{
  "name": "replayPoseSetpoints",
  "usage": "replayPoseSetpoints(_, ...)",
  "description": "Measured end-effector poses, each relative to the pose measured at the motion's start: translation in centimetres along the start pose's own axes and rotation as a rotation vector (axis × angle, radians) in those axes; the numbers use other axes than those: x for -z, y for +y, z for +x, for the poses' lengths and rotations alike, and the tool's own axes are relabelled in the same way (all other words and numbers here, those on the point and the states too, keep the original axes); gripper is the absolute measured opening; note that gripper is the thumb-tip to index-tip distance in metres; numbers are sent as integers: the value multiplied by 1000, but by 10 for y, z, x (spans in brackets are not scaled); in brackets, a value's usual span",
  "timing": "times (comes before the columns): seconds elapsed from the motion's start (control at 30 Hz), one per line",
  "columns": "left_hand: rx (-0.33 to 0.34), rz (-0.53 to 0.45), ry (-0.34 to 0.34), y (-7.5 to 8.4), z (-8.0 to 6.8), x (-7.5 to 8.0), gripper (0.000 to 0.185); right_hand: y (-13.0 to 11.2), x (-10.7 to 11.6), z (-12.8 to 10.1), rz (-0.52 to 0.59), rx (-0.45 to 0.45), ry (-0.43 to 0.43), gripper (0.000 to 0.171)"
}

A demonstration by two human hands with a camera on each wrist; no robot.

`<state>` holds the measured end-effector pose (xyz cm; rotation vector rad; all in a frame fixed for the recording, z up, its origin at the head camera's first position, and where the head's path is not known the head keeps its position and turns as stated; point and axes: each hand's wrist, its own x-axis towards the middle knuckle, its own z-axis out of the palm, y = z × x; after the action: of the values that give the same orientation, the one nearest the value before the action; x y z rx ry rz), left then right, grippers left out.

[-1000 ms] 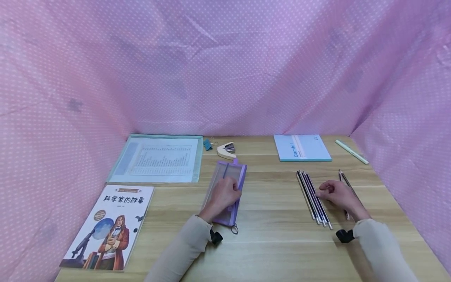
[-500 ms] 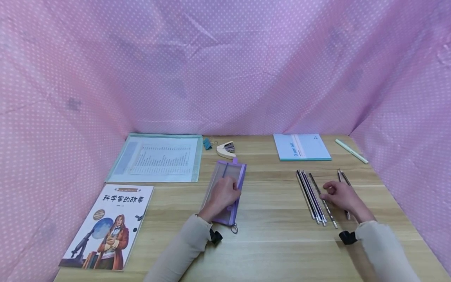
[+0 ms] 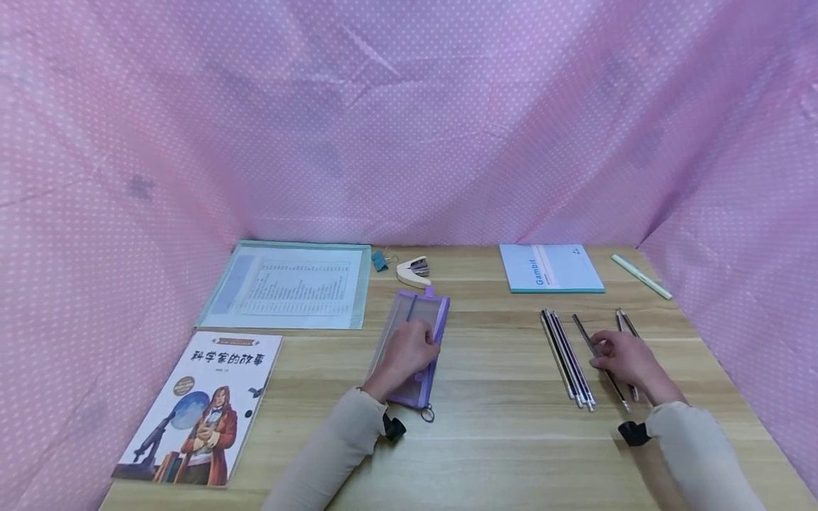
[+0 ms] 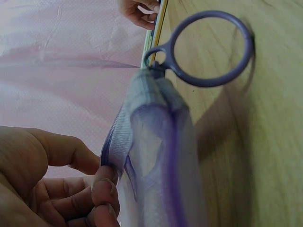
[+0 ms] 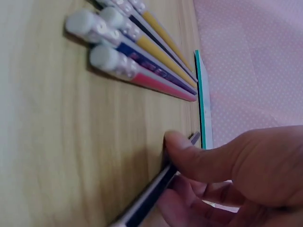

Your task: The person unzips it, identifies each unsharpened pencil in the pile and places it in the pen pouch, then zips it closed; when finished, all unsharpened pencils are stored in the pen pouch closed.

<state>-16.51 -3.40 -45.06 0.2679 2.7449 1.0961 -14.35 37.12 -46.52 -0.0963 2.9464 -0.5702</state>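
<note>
The left hand [image 3: 409, 349] rests on the purple mesh pencil case [image 3: 414, 333] at the middle of the worktop [image 3: 498, 440], its fingers [image 4: 102, 189] pinching the zipper edge; the ring pull [image 4: 210, 47] lies at the near end. To the right lies a row of pencils [image 3: 567, 355], erasers toward the near side. Just right of that row, the right hand [image 3: 629, 358] pinches a single pencil [image 3: 584, 333], separated from the row, between thumb and curled fingers [image 5: 189, 158]. Judged step: picking up one pencil. The next move calls for lifting it and carrying it left to the case.

One pencil case [image 3: 412, 339], one book [image 3: 204, 408], one notebook [image 3: 549, 267], one folder [image 3: 290, 287].
</note>
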Motion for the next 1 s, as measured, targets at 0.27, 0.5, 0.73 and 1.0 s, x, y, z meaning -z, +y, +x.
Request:
replayPoseSetpoints(0.27,-10,7,3,1,1,0,29,-4,5,0,154,-50,-66,43)
replayPoseSetpoints(0.5,-2,3,-2,0,0,0,27,-47,1,1,608,-115,-180,57)
replayPoseSetpoints(0.73,-2,6,11,2,0,0,25,-105,-30,14,862,-56,-367,58)
replayPoseSetpoints(1.0,-18,6,21,0,-1,0,25,-166,-72,30,966,-47,-437,53)
